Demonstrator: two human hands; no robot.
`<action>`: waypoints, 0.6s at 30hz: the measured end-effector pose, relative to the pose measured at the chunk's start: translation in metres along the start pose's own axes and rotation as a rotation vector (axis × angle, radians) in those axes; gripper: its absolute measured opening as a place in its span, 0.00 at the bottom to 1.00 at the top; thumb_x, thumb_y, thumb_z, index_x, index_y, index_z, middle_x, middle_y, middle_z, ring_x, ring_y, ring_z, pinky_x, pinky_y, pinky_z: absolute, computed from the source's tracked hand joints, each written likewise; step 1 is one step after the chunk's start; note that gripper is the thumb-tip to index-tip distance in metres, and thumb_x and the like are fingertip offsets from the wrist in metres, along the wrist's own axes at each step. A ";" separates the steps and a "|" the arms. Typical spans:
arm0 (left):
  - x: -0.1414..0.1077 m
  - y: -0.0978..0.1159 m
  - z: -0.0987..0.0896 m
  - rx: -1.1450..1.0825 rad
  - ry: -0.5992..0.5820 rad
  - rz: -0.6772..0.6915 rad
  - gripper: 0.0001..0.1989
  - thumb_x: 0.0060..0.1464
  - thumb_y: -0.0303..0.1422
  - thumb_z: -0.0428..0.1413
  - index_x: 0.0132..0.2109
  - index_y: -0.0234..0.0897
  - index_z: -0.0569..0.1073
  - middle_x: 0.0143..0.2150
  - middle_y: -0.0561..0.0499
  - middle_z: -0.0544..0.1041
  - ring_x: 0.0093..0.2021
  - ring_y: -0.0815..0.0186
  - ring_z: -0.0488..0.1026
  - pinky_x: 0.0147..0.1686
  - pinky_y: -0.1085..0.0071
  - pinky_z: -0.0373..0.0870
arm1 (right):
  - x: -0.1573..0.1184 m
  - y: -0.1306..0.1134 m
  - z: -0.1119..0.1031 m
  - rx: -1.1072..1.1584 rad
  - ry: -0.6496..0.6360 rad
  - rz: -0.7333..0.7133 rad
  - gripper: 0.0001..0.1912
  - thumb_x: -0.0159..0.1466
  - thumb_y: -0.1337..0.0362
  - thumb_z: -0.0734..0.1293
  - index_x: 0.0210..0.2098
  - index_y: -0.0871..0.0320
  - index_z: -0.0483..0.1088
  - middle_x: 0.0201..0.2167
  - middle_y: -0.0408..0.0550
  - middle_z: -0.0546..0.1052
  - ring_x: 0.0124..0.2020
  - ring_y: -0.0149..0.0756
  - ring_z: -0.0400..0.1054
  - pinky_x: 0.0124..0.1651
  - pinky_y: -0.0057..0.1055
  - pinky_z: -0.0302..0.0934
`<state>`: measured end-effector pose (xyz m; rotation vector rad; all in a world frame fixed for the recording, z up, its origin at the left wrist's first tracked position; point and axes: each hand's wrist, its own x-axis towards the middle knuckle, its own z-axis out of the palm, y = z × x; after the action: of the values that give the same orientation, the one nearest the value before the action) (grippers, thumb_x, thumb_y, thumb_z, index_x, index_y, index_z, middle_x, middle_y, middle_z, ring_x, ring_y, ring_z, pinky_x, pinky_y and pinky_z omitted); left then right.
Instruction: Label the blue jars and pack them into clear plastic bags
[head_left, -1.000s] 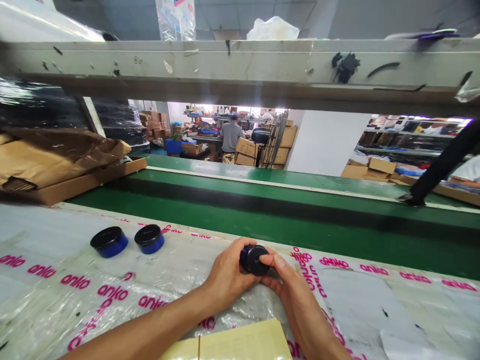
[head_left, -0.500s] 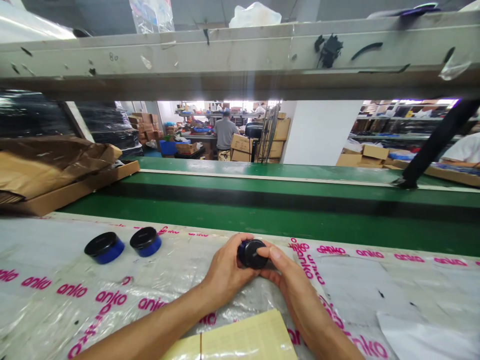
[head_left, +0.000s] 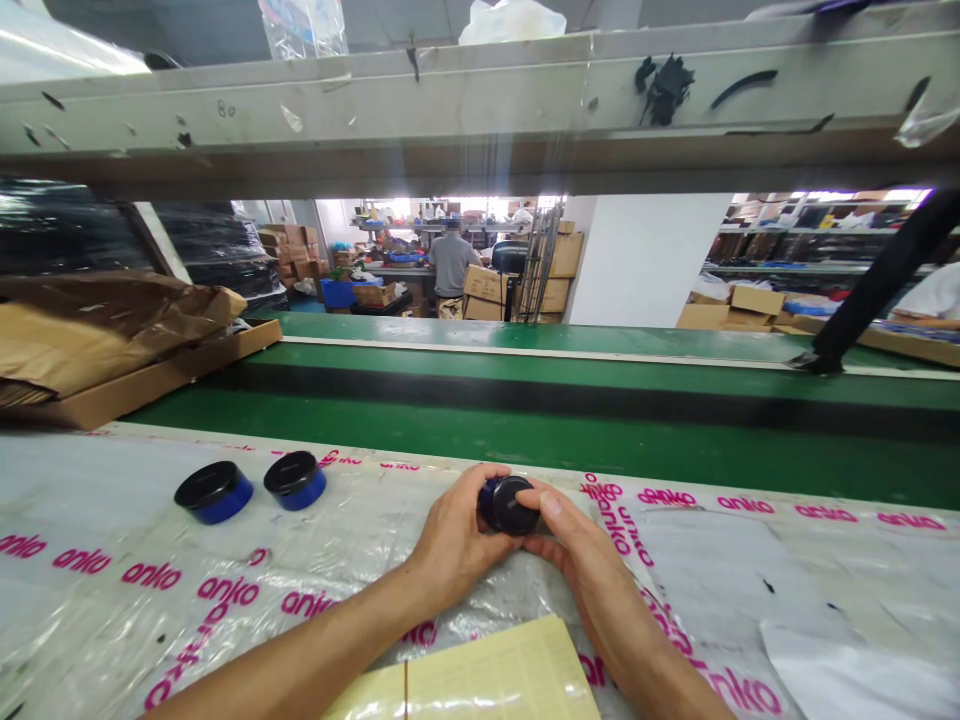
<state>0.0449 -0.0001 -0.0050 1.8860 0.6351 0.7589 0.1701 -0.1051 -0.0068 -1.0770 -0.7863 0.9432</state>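
Between both hands, just above the plastic-covered table, is a small round container (head_left: 513, 506) with a black lid and a dark blue body. My left hand (head_left: 459, 530) wraps round its left side, fingers behind and thumb below. My right hand (head_left: 564, 535) grips it from the right, with a fingertip on the black lid. Two more round containers of the same look, a larger one (head_left: 214, 492) and a smaller one (head_left: 295, 481), stand on the table at the left. Below my hands lies a yellow sheet stack (head_left: 480, 680) under clear film.
A green conveyor belt (head_left: 420, 425) runs behind the table. At the left is a cardboard tray (head_left: 142, 385) with brown paper. A metal shelf beam (head_left: 360, 110) crosses overhead, and a black post (head_left: 870, 290) slants at the right. One person (head_left: 452, 262) stands far back.
The view has shifted slightly. Both hands keep their hold on the round container, with hardly any visible movement.
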 end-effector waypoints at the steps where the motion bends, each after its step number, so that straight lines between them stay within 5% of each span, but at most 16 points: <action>1: 0.000 0.001 0.000 0.004 0.000 0.002 0.27 0.47 0.26 0.66 0.55 0.44 0.71 0.50 0.50 0.79 0.48 0.56 0.77 0.46 0.64 0.73 | 0.000 0.000 0.000 0.002 0.003 0.001 0.19 0.69 0.46 0.66 0.50 0.50 0.78 0.62 0.48 0.73 0.64 0.51 0.63 0.57 0.45 0.66; 18: -0.001 0.003 0.000 0.018 -0.001 0.002 0.25 0.48 0.26 0.65 0.53 0.44 0.72 0.48 0.52 0.80 0.46 0.58 0.77 0.43 0.66 0.72 | -0.002 -0.005 0.002 0.017 0.035 0.013 0.21 0.67 0.44 0.65 0.41 0.53 0.80 0.60 0.52 0.75 0.61 0.55 0.65 0.57 0.51 0.64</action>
<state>0.0445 -0.0016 -0.0023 1.9033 0.6411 0.7564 0.1691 -0.1070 -0.0017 -1.0819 -0.7418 0.9381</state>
